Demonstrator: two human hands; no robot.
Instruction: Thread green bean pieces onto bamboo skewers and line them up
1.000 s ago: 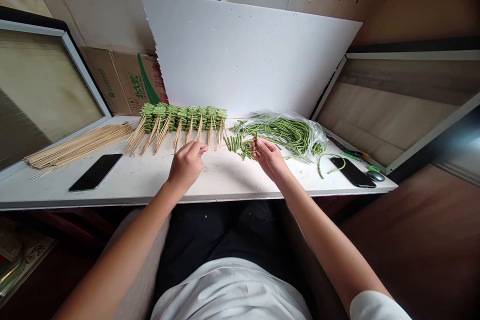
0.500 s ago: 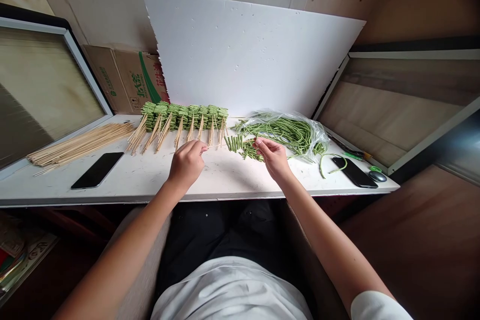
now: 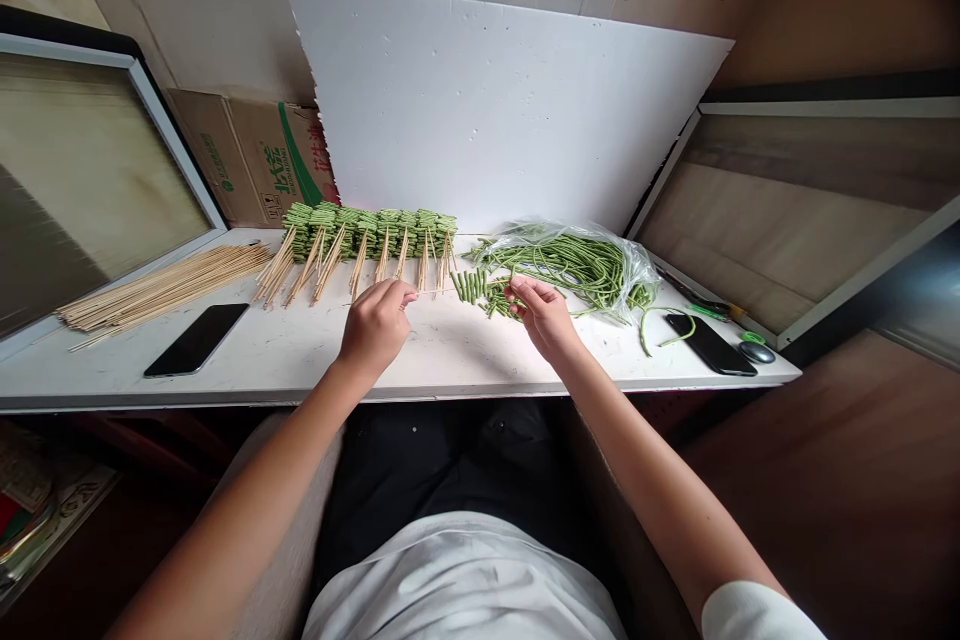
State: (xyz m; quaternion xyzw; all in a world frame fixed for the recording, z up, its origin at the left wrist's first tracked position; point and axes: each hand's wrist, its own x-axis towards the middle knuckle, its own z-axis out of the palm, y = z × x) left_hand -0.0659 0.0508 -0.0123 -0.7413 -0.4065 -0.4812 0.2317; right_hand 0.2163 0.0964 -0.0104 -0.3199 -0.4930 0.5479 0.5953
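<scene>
My left hand pinches the blunt end of a thin bamboo skewer that points right and carries a few short green bean pieces. My right hand is closed in a pinch over the small heap of cut bean pieces at the skewer's tip. A row of finished bean skewers lies behind my left hand. Long green beans lie on a clear plastic bag behind my right hand.
Bare bamboo sticks are piled at the left, with a black phone in front. Another phone, a small dark object and scissors sit at the right. A white foam board and a cardboard box stand behind.
Both hands have stayed almost in place; the right hand shifted slightly along the skewer's tip over the cut bean pieces.
</scene>
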